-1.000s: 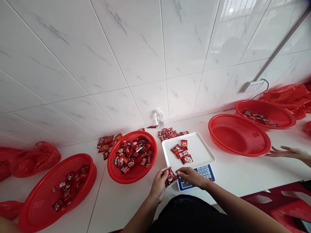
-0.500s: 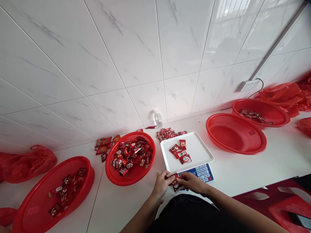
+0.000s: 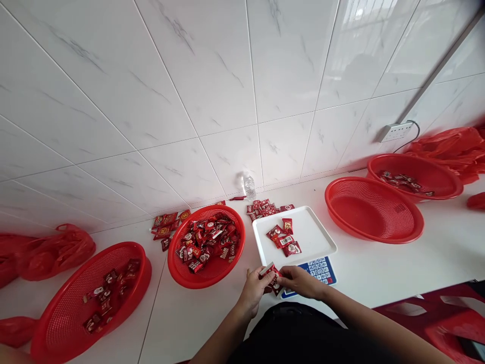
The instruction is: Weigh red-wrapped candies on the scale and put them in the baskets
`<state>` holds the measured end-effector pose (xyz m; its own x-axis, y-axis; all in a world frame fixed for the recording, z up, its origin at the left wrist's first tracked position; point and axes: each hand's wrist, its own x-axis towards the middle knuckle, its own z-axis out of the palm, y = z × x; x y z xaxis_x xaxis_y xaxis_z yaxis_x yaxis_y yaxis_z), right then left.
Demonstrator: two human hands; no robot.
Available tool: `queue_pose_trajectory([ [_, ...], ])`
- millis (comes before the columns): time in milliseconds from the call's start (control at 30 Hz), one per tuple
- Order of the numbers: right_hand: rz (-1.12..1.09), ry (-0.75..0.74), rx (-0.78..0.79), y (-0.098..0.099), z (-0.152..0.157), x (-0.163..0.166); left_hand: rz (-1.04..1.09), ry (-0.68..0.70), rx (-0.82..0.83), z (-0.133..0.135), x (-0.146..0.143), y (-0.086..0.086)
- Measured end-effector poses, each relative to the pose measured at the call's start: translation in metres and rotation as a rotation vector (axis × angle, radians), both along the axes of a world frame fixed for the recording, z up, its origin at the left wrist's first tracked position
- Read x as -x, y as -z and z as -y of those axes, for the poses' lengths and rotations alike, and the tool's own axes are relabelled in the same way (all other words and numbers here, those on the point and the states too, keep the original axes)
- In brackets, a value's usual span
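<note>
Just in front of my body, my left hand (image 3: 253, 290) and my right hand (image 3: 301, 282) are both closed on a small red snack packet (image 3: 275, 284) with white lettering. Its upper edge sticks out between my fingers; another dark red piece shows under it. Right behind my hands is a digital scale (image 3: 321, 270) with a blue keypad, partly covered by its white tray (image 3: 318, 237). Several red snack packets (image 3: 285, 240) lie on the tray's left half. To the left stands a red plastic basket (image 3: 173, 268) filled with similar packets.
Another red basket (image 3: 49, 323) with packets stands far left, near red plastic bags (image 3: 56, 253). Two red baskets (image 3: 379, 232) are at the right. Loose packets (image 3: 263, 208) and a clear bottle (image 3: 249, 187) lie by the tiled wall. Part of an arm (image 3: 11, 355) enters at lower left.
My hands have turned the packet slightly, and its upper edge now stands higher between them. The view has shifted a little; the packets on the tray look the same.
</note>
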<state>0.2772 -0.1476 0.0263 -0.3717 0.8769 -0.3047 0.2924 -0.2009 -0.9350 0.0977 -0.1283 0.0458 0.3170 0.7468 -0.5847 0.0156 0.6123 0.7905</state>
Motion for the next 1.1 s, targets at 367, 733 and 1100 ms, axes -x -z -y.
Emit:
queue_pose_trajectory([
  [367, 0.834, 0.081, -0.305, 0.030, -0.075, -0.051, 0.024, -0.081, 0.089, -0.003, 0.018, 0.011],
  [733, 0.869, -0.025, -0.316, 0.040, -0.088, -0.055, 0.002, -0.072, 0.089, 0.007, 0.021, 0.005],
  [1100, 0.847, -0.116, -0.409, 0.027, -0.086, -0.032, 0.009, -0.053, 0.073, 0.006, 0.014, 0.004],
])
